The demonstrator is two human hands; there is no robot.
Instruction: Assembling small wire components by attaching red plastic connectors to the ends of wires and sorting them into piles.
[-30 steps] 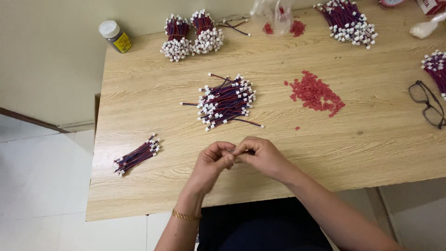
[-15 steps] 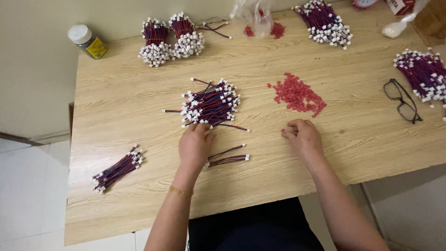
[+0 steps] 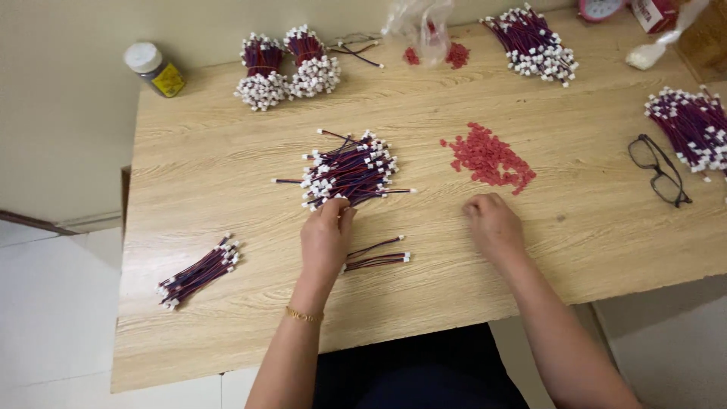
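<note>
The loose pile of short red-and-dark wires with white end plugs (image 3: pixel 348 170) is spread near the middle of the tabletop (image 3: pixel 227 174). Its near edge is touched by the left hand (image 3: pixel 326 236), whose fingertips (image 3: pixel 337 206) are drawn together on a few plugs at the pile's rim; whether a wire is actually pinched cannot be told. Just right of that hand, a few separate wires (image 3: pixel 376 256) are laid flat, closer to the near edge. The right hand (image 3: pixel 492 223) is rested palm down on the wood, fingers curled loosely together and clamped on nothing, just short of a scatter of small red pieces (image 3: pixel 488 159).

A small wire bundle (image 3: pixel 198 271) is placed toward the near left corner. Two tied bundles (image 3: pixel 288 67) are stood near the far edge, and beside them, at the far left corner, a small jar with a white lid and a yellow label (image 3: pixel 155 70) is seen. A clear plastic bag holding red pieces (image 3: pixel 428 34) is set at the far edge, with another bundle (image 3: pixel 534 45) beyond it. Black-framed glasses (image 3: pixel 660 170) and one more bundle (image 3: pixel 691 129) are found by the right edge. A red-and-white package (image 3: pixel 651 11) is partly seen at the far right corner.
</note>
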